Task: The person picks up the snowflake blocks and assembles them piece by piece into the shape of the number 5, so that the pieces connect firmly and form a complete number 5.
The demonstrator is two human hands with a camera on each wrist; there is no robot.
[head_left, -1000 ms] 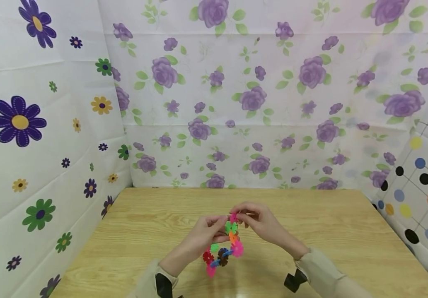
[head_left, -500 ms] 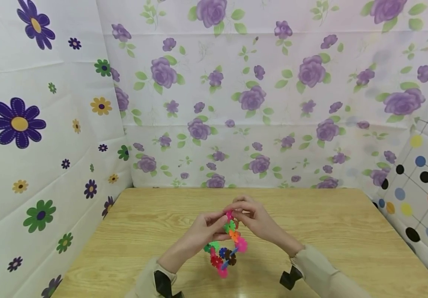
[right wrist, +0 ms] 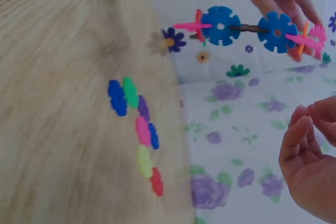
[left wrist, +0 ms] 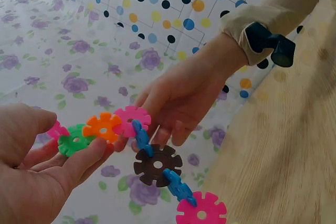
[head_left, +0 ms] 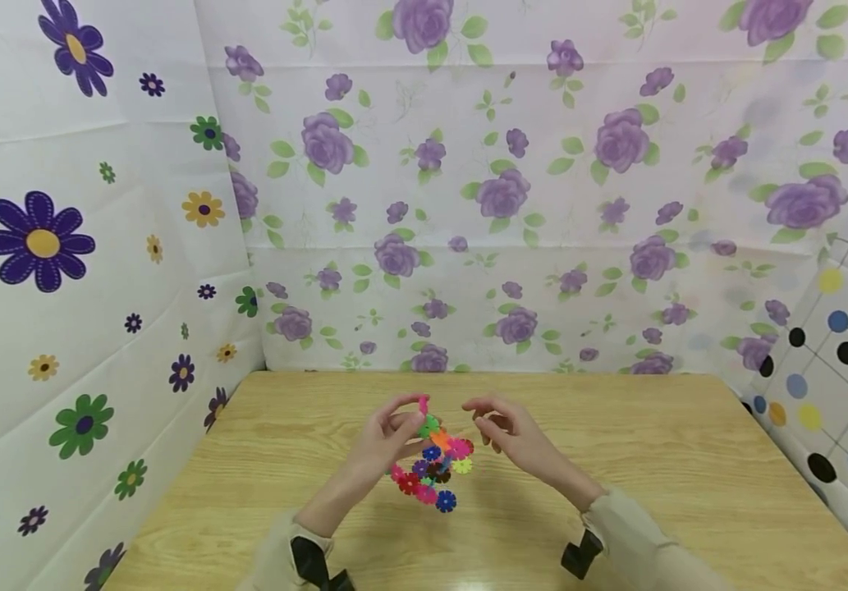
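My left hand (head_left: 382, 443) pinches one end of a chain of interlocking snowflake discs (left wrist: 157, 166). The green disc (left wrist: 75, 140) sits between its thumb and fingers, with a pink disc (head_left: 424, 404) at the chain's tip. From there hang orange, pink, blue and brown discs, held above the table in the right wrist view. To the right of the chain is my right hand (head_left: 520, 443), its fingers loosely bent and nothing visible in them. In the left wrist view the right hand appears behind the chain; the right wrist view shows it apart from the discs.
Several loose discs, among them a dark blue disc (right wrist: 117, 98), a yellow disc (right wrist: 144, 162) and a red disc (right wrist: 157, 182), lie grouped on the wooden table (head_left: 305, 427) beneath the chain. Flowered cloth (head_left: 460, 189) hangs behind the table.
The right hand has let go of the chain's pink end and moved apart to the right. The left hand has shifted left with the chain, uncovering loose discs on the table.
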